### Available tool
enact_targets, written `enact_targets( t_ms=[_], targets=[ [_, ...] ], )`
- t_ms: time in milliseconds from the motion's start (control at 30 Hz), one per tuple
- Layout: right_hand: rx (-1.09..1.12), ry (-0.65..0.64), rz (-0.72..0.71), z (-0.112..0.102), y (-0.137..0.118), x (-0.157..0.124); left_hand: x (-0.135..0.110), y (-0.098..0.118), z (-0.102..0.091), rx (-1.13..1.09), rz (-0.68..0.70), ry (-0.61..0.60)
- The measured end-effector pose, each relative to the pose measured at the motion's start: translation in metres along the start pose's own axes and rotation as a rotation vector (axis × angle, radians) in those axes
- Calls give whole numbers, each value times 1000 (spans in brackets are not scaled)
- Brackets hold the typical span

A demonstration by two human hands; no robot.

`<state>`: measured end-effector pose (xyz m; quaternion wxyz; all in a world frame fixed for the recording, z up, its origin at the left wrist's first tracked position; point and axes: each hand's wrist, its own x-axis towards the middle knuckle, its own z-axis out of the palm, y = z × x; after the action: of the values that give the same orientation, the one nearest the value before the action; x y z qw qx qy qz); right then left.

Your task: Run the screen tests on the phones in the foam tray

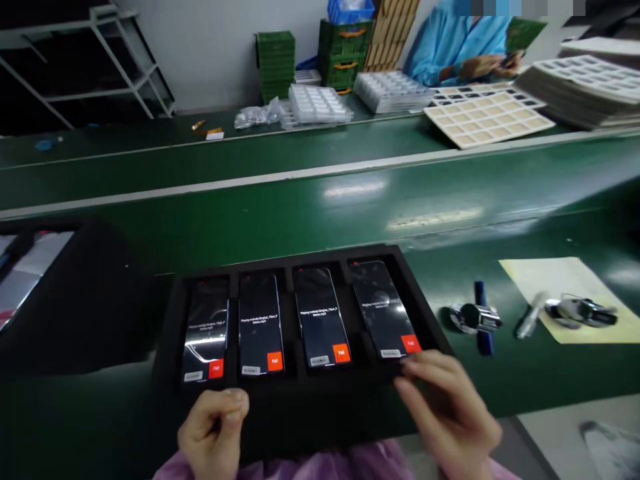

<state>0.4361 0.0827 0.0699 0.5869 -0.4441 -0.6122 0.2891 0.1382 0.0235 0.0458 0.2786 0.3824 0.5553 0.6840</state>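
Note:
A black foam tray [395, 257] holds several phones in separate slots, their dark screens lit with small white text and a red "Fail" square. My left hand [215, 427] is closed in a fist, thumb over the fingers, at the tray's front edge below the leftmost phone [206, 333]. Nothing shows in it. My right hand [445, 407] has its thumb and fingers bent and apart, close to the lower end of the rightmost phone [385, 307]. Between these two lie a second phone [260, 320] and a third phone [320, 317].
Another black tray [90, 287] stands at the left. To the right are a shiny metal object [475, 317] on a blue strip and a yellow sheet [545, 273] with metal items. Across the raised bench, a person in blue [450, 47] works near stacked trays [490, 120].

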Motion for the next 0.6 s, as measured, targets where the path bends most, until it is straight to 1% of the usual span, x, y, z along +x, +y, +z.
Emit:
enact_targets(
  t_ms=[33, 67, 100, 167, 267, 333, 467, 600],
  targets=[
    [-92, 81, -41, -12, 5, 1, 2, 2, -5, -8, 34, -7],
    [-166, 127, -68, -20, 9, 3, 5, 4, -7, -17, 63, -16],
    [-219, 143, -85, -25, 12, 4, 8, 6, -8, -27, 88, -22],
    [-277, 116, -100, -29, 17, 6, 12, 8, -7, -44, 125, -28],
    [-305, 68, -116, -26, 20, 9, 16, 8, -2, -50, 167, -59],
    [-316, 65, -131, -24, 22, 10, 17, 7, -1, -40, 193, -94],
    [-351, 91, -153, -24, 25, 7, 16, 8, -5, 11, 226, -170],
    [-456, 54, -195, -27, 27, 2, 13, 8, -11, 42, 246, -227]
  ],
)
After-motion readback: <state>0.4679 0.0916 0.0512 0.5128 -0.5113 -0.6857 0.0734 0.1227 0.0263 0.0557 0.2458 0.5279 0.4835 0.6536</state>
